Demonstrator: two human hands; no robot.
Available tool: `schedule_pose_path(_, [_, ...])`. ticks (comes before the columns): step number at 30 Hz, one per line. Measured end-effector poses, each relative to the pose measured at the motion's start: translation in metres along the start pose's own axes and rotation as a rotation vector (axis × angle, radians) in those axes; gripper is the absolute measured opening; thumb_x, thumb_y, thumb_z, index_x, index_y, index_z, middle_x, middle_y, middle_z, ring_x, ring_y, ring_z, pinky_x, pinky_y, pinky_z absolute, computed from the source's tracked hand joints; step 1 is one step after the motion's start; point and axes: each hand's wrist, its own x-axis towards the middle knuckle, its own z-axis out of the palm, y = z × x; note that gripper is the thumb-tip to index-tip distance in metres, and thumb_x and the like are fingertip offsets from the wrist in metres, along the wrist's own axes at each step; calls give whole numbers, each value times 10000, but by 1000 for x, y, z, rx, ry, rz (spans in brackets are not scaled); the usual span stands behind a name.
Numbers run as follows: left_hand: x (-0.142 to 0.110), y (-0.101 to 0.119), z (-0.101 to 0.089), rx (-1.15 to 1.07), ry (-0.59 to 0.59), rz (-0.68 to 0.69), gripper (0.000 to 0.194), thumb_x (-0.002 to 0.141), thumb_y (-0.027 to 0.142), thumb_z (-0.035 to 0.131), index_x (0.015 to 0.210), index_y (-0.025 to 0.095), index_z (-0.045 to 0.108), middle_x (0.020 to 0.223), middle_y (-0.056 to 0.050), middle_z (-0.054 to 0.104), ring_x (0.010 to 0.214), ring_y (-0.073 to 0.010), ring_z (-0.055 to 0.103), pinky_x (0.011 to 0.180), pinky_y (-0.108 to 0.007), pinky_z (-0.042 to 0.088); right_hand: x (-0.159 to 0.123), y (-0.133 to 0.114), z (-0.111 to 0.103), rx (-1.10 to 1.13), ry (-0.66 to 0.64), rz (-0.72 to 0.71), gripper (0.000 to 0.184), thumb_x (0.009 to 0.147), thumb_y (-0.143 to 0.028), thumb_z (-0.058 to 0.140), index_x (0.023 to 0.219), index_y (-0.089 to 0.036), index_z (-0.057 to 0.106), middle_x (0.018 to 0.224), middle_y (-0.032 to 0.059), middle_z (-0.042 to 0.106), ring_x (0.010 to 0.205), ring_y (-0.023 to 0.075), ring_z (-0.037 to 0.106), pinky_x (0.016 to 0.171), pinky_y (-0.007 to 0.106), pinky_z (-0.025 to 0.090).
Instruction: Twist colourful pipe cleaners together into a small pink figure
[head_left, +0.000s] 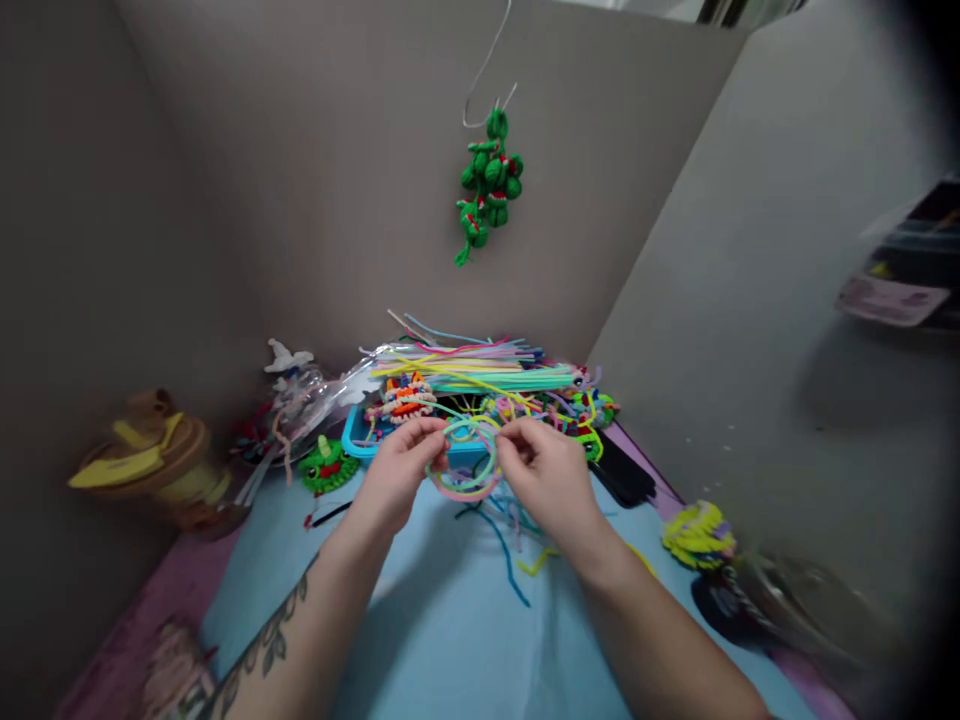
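Between my two hands is a ring of pastel pipe cleaners (469, 492), with mint green, yellow and pink strands bent into a round loop. My left hand (409, 460) pinches the ring's left side between thumb and fingers. On the other side, my right hand (541, 472) is closed on the ring's upper right. The ring is held up above the blue table cover (450, 630). Loose blue pipe cleaners (504, 550) and a short yellow pipe cleaner (536, 565) lie below my hands.
Behind my hands, a blue tray (360, 447) holds a heap of long pipe cleaners (480, 365). A green figure (328, 465) sits left, a black phone-like slab (624, 475) right. Green ornaments (491, 180) hang from a wire above. A yellow fuzzy piece (699, 535) lies far right.
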Motion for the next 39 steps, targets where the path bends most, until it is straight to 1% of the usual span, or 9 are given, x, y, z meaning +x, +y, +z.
schedule_pose_path(2, [-3,2,3,44,83,99,190,666,255,709,804,141,648,648,24,607,555,-84,519,548,-203,399,-2,1,-1,-40,-4,-11,143,816,-183,495,696,-195,573,635,-13,597,580,126,550,564,221,379])
schedule_pose_path(5, [-4,9,-1,46,292,335,191,688,260,711,839,157,654,693,23,638,618,-91,566,613,-202,437,0,5,-9,-125,-17,0,136,805,-185,499,681,-197,553,606,-18,576,552,125,529,538,222,356])
schedule_pose_path(7, [-3,12,-5,3,358,402,221,681,272,735,856,163,655,738,10,672,697,-113,620,692,-224,469,3,7,-14,-123,-58,-4,132,795,-179,505,673,-199,549,604,-19,574,550,125,528,530,221,351])
schedule_pose_path(10, [0,6,-5,-56,294,272,319,624,298,798,878,151,671,779,-26,718,772,-154,666,773,-273,485,3,4,-13,-48,-114,-44,143,799,-168,509,663,-201,542,616,-22,583,565,119,540,538,213,359])
schedule_pose_path(14, [1,-9,3,-69,105,-3,419,563,304,845,921,134,710,811,-58,743,787,-168,669,808,-295,476,-3,1,4,-50,-58,-104,155,817,-159,494,670,-197,527,624,-12,577,572,122,542,549,218,365])
schedule_pose_path(18, [-3,-14,10,-83,10,-96,370,560,291,846,871,138,718,813,-48,735,783,-156,649,788,-275,464,-6,4,19,-115,-3,-164,146,833,-150,485,703,-185,541,642,4,577,582,133,551,563,234,372])
schedule_pose_path(24, [-6,-10,10,-6,-27,-50,256,680,355,764,815,148,699,776,-18,683,754,-131,604,738,-247,452,-9,3,21,-125,65,-275,162,873,-148,476,750,-175,578,659,16,589,615,140,569,595,238,397])
schedule_pose_path(30, [-7,-8,10,92,-19,25,256,695,381,739,798,151,697,787,-21,679,753,-142,600,739,-258,457,-10,3,22,-165,100,-341,210,891,-152,475,714,-176,585,639,18,583,601,140,566,611,249,400])
schedule_pose_path(39, [-12,7,3,486,-35,219,182,748,324,673,855,183,720,912,-45,716,895,-204,627,834,-315,479,-11,5,25,-218,130,-416,208,895,-154,511,706,-186,594,665,19,616,636,129,589,629,237,397])
